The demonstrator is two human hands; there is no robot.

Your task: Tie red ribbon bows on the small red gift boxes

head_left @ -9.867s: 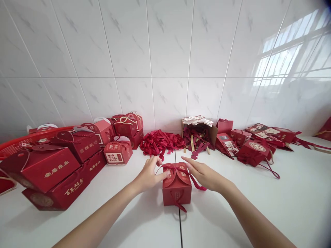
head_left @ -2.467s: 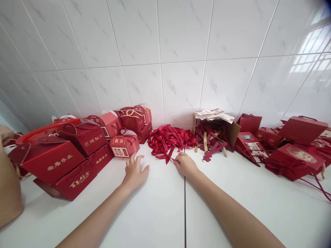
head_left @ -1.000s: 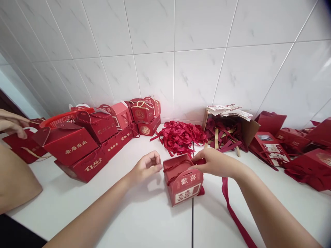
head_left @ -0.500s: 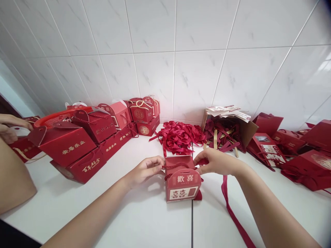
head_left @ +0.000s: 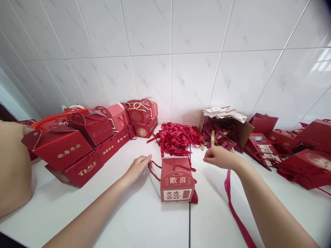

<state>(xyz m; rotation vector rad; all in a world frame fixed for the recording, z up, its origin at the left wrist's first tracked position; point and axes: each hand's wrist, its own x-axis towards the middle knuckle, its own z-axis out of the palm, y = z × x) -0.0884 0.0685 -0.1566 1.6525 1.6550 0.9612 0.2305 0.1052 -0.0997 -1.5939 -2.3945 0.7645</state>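
A small red gift box (head_left: 177, 182) with a rounded front flap and a white label stands upright on the white table. Between the fingertips of my left hand (head_left: 139, 167) is a twisted red cord (head_left: 154, 172), pulled out as a loop from the box's left side. My right hand (head_left: 217, 158) is closed and raised to the right of the box, apart from it; whether its curled fingers hold anything is hidden. A red ribbon (head_left: 231, 198) runs from beneath my right forearm toward the table's front. More ribbon shows at the box's lower right.
A heap of red ribbons (head_left: 178, 137) lies behind the box. Beside it, an open carton (head_left: 244, 134) holds dark red and gold strips, with printed cards (head_left: 224, 113) on top. Red boxes (head_left: 85, 168) are stacked left by an orange-red basket (head_left: 57, 119); others (head_left: 307, 167) sit right. Another person's body (head_left: 14, 168) is at left.
My left hand has drawn the cord out leftward. My right hand has moved off the box to the right. The top flaps have come together, and the other person's hand has left view.
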